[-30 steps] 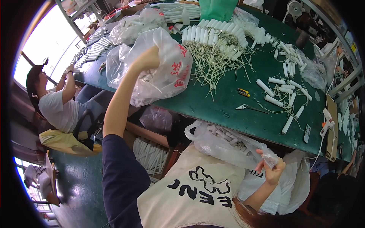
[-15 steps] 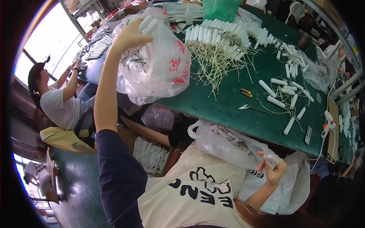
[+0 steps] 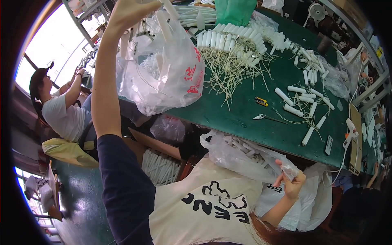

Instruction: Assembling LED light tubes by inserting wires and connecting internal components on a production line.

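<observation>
White tubes (image 3: 165, 27), blurred; left hand (image 3: 132, 14) beside, cut off by top edge, can't tell if gripping; right hand (image 3: 293, 185) pinches filmy, crinkled lap bag (image 3: 226, 157).

The tabletop (image 3: 241, 116) is smooth and green, with a faint gloss. At 11 o'clock the big bag (image 3: 173, 96) is thin, see-through plastic, creased and shiny; at 4 o'clock the smaller bag (image 3: 222, 156) is similar crinkled, glossy film. The white tubes (image 3: 216, 39) at 1 o'clock look like smooth plastic with a soft sheen, and their wires (image 3: 228, 77) seem plastic-coated. The box (image 3: 154, 141) at 8 o'clock is matt cardboard. At 6 o'clock the shirt (image 3: 175, 222) is matt cloth. The floor (image 3: 81, 200), farther out at 8 o'clock, shines smoothly.
</observation>
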